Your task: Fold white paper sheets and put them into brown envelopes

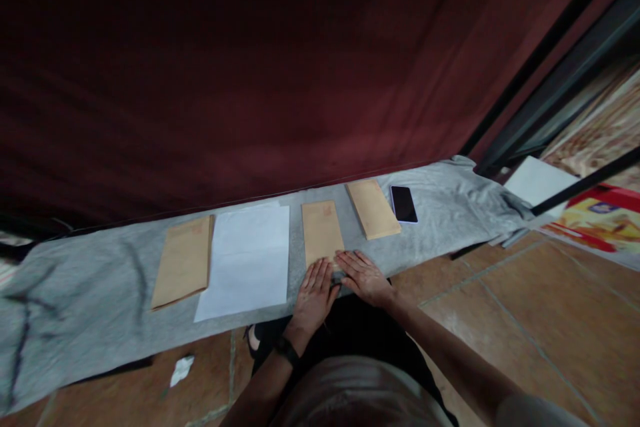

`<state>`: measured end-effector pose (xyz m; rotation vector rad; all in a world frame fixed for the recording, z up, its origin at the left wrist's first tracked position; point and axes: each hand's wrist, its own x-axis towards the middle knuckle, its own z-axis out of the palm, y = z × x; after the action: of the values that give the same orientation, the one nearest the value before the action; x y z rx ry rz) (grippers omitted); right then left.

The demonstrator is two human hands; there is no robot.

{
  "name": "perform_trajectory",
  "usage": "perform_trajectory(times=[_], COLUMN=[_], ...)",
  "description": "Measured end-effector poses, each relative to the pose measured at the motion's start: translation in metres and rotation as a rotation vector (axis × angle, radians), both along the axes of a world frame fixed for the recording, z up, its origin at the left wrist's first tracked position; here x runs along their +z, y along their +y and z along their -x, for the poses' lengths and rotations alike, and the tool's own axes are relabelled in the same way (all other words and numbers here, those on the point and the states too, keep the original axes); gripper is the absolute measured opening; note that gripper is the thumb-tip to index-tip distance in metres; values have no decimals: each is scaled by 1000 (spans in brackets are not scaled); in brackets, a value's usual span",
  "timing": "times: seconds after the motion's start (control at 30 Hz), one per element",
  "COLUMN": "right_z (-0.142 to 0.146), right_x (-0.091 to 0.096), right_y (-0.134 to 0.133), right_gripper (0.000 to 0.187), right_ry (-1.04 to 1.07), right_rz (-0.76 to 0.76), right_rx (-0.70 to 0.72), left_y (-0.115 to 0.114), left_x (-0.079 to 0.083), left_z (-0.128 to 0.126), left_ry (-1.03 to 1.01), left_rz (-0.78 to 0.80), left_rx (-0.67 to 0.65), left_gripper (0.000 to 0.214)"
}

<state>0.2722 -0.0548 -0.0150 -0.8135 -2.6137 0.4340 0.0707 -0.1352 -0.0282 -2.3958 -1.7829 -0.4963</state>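
A brown paper envelope [321,230] lies on the grey cloth in front of me, its near end under my fingers. My left hand [315,293] rests flat on the envelope's near left corner, fingers stretched out. Beside it, my right hand [364,277] lies flat with its fingers extended over the near right corner. Both thumbs point inward at the near edge, and neither hand grasps anything. Left of the envelope is white paper [250,257], and further left a stack of brown envelopes [183,260]. Another pile of brown envelopes [373,209] sits to the right.
A phone [403,204] lies dark-screened right of the envelopes. Grey cloth [100,287] covers the long narrow surface, backed by a dark red curtain [250,93]. A crumpled white scrap [181,370] is on the tiled floor. A red and yellow box [603,220] stands at far right.
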Motion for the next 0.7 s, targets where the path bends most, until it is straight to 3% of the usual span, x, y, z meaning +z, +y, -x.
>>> perform_trajectory(times=[0.17, 0.37, 0.5, 0.7], right_z=[-9, -12, -10, -9], right_x=[0, -3, -7, -8], right_y=[-4, -4, -3, -5], right_gripper=[56, 55, 53, 50], right_ry=[4, -2, 1, 21], right_rz=[45, 65, 65, 96], right_rx=[-7, -20, -37, -68], left_y=[-14, -10, 11, 33], left_x=[-1, 19, 28, 23], left_z=[-1, -6, -16, -25], left_ry=[-12, -46, -23, 17], left_rz=[5, 58, 83, 126], left_rx=[95, 189, 100, -9], left_gripper=[56, 46, 49, 55])
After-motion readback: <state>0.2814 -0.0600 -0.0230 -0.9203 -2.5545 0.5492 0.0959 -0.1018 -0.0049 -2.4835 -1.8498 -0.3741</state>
